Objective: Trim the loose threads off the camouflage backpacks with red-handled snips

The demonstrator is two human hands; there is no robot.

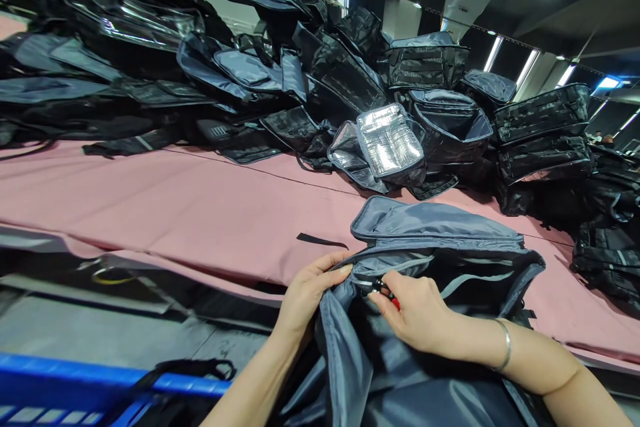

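Note:
An open backpack (445,227) with a grey-blue lining lies at the table's near edge, its flap folded back. My left hand (313,290) pinches the bag's edge at the left corner of the opening. Inside the opening, my right hand (417,310) is closed on a small black and red tool (393,300), mostly hidden by the fingers, close to the lining's seam. The two hands are a short way apart. A bracelet circles my right wrist.
Many black backpacks (345,73) are piled along the back of the pink-covered table (200,207), one with a silver foil lining (390,140). A loose black strap (323,240) lies left of the bag. A blue basket (65,373) stands at the lower left.

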